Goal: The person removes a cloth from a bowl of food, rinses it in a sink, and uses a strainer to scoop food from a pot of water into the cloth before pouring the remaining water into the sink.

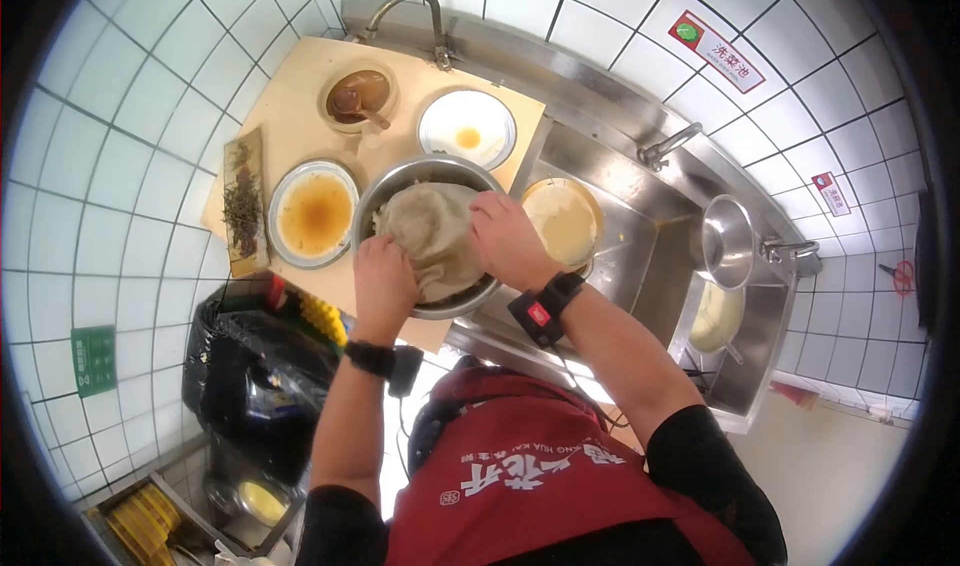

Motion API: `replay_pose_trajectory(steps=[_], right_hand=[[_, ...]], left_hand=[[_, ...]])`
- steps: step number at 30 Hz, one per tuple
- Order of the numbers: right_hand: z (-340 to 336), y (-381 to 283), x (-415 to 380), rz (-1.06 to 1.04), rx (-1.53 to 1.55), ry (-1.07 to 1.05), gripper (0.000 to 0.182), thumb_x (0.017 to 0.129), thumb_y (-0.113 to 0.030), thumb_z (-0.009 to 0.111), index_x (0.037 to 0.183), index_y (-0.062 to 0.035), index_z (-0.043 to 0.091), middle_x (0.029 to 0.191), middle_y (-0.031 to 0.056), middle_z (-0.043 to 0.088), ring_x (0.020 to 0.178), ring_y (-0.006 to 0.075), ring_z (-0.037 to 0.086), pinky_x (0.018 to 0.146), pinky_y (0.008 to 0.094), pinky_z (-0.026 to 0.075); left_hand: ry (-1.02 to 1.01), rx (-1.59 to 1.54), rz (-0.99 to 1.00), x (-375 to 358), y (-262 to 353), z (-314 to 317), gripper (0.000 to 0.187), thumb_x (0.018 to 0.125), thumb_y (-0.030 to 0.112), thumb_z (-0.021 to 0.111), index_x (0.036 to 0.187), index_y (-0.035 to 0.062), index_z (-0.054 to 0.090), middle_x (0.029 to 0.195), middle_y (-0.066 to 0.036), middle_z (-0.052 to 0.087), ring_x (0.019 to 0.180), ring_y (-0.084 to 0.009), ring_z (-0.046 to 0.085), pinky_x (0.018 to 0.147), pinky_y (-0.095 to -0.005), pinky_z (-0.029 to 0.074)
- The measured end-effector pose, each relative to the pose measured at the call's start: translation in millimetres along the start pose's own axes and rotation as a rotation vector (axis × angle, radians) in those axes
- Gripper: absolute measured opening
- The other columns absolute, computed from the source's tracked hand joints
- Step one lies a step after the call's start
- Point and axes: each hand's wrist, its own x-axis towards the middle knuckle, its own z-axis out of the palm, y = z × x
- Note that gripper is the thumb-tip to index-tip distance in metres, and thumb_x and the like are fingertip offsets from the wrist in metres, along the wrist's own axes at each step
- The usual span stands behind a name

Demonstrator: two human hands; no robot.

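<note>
A greyish-beige cloth [428, 228] lies bunched over the mouth of a steel bowl [452, 311] at the front of the board. My left hand [386, 284] pinches the cloth at its left edge. On the opposite side, my right hand [508, 238] grips the cloth's right edge with its fingers curled. What the bowl holds is mostly hidden under the cloth. Close to my left hand stands a steel dish of brown liquid [314, 214]. A pale-filled round basin [560, 222] sits in the sink just right of my right hand.
On the wooden board [290, 86] are a bowl of brown liquid [372, 88] with a ladle, a white-bottomed plate [490, 134] and a tray of dark strips [244, 206]. A tap [420, 6] arches behind. Steel sinks [610, 196] extend right; a black bag [240, 366] hangs left.
</note>
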Motion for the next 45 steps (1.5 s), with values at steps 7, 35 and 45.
replay_pose_trajectory(steps=[7, 35, 45], right_hand=[[-51, -27, 40, 0.000, 0.260, 0.331, 0.013, 0.076, -0.003, 0.068, 0.085, -0.0013, 0.058, 0.103, 0.0149, 0.062, 0.098, 0.0346, 0.059, 0.090, 0.0431, 0.049], [-17, -2, -20, 0.010, -0.362, -0.346, 0.029, 0.081, -0.018, 0.064, 0.105, -0.0030, 0.068, 0.126, 0.0173, 0.058, 0.134, 0.0358, 0.043, 0.115, 0.0503, 0.030], [-55, -15, 30, 0.438, 0.402, 0.190, 0.018, 0.100, -0.016, 0.053, 0.102, 0.0018, 0.052, 0.082, 0.0254, 0.064, 0.080, 0.0442, 0.063, 0.071, 0.0492, 0.050]], left_hand=[[0.127, -0.443, -0.256, 40, 29, -73, 0.007, 0.083, 0.002, 0.065, 0.086, -0.0017, 0.060, 0.084, -0.015, 0.063, 0.082, -0.0303, 0.062, 0.076, -0.0368, 0.050], [-0.100, 0.244, -0.036, -34, 1, -28, 0.029, 0.083, 0.011, 0.068, 0.109, 0.0002, 0.062, 0.134, -0.024, 0.052, 0.129, -0.0475, 0.043, 0.108, -0.0540, 0.035], [0.018, -0.766, -0.414, 43, 30, -90, 0.021, 0.100, 0.009, 0.052, 0.115, -0.0051, 0.057, 0.098, -0.016, 0.064, 0.084, -0.0230, 0.066, 0.073, -0.0340, 0.058]])
